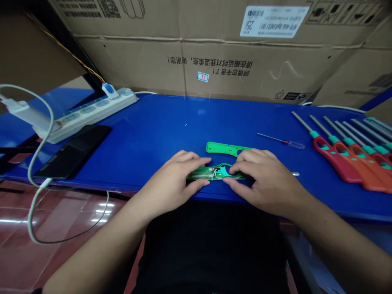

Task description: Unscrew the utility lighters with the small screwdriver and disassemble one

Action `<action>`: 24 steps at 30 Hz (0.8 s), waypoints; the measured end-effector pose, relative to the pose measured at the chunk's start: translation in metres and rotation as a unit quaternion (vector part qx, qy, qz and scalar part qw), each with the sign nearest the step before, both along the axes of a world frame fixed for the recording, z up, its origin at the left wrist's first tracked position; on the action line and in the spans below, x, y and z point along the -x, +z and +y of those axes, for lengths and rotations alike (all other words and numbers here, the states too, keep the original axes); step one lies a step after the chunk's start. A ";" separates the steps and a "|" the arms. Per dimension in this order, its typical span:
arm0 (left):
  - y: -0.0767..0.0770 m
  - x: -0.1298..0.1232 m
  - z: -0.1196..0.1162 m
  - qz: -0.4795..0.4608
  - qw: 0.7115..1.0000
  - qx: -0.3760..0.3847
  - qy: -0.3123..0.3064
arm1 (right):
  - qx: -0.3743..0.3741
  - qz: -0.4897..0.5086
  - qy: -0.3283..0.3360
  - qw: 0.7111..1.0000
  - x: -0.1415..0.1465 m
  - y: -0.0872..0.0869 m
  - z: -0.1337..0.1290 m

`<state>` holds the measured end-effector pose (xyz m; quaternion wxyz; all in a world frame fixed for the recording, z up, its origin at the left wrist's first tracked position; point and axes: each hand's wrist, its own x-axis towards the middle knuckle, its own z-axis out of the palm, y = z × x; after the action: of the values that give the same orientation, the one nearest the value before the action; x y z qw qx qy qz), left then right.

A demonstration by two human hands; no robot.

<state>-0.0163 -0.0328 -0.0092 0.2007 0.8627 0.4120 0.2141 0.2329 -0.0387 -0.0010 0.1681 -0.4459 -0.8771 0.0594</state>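
Observation:
An opened green lighter body [200,173] lies near the table's front edge, its inner parts exposed. My left hand [171,181] holds its left end between thumb and fingers. At its right end, my right hand [263,179] closes thumb and forefinger around the teal trigger [226,170] and the casing beside it. A thin white piece shows in the middle of the body. Just behind lies the loose green half shell [223,148], its right end partly hidden by my right hand. A small metal-looking piece [295,174] shows beyond my right hand.
Several red and orange lighters [339,161] lie at the right. A clear-handled screwdriver [288,143] rests before them. At left are a black phone [75,151], a white power strip [92,112] and a looping cable [33,171]. A large cardboard box [137,61] stands behind the blue table [159,122].

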 end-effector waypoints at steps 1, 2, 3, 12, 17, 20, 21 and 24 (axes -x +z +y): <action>0.001 0.000 0.001 0.006 1.000 0.009 -0.006 | 0.000 -0.013 0.012 1.000 0.000 0.000 0.000; 0.002 0.000 0.002 0.011 1.000 0.019 -0.012 | -0.003 -0.026 0.022 0.999 0.001 0.000 0.000; 0.003 0.000 0.003 0.013 0.999 0.029 -0.016 | -0.009 -0.037 0.026 0.999 0.001 0.000 -0.001; 0.007 -0.007 0.009 0.011 0.999 0.024 -0.041 | -0.053 -0.069 0.012 0.996 0.012 -0.005 -0.008; 0.005 -0.008 0.010 -0.009 0.998 0.029 -0.054 | -0.058 -0.063 0.002 0.996 0.017 -0.005 -0.009; 0.004 -0.008 0.010 -0.019 0.998 0.034 -0.054 | -0.036 -0.050 0.005 0.998 0.019 -0.008 -0.007; 0.004 -0.008 0.010 -0.019 0.998 0.033 -0.053 | -0.031 -0.046 0.006 0.998 0.020 -0.009 -0.007; 0.003 -0.008 0.009 -0.015 0.998 0.030 -0.053 | -0.024 -0.043 0.007 0.999 0.020 -0.010 -0.006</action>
<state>-0.0086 -0.0233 -0.0063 0.2438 0.8736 0.3688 0.2033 0.2127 -0.0447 -0.0109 0.1403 -0.4380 -0.8877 0.0201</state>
